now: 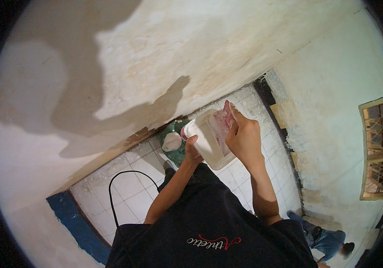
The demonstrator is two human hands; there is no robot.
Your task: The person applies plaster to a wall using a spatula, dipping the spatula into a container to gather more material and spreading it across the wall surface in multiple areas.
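Note:
I hold a translucent white plastic jug [207,142] tilted in front of my chest. My right hand [244,136] grips its upper side, where a pink label [223,123] shows. My left hand [192,150] is closed at the jug's neck, on its pink cap [184,132]. Below the jug, on the white tiled floor [131,187], stands a green basin [176,145] with a whitish lump [171,141] in it.
A stained plaster wall [155,58] rises right ahead. A black cable [120,178] loops over the tiles at the left, beside a blue strip [73,221]. Another person in blue [327,241] is on the floor at the lower right. A wooden window frame [377,149] sits at the far right.

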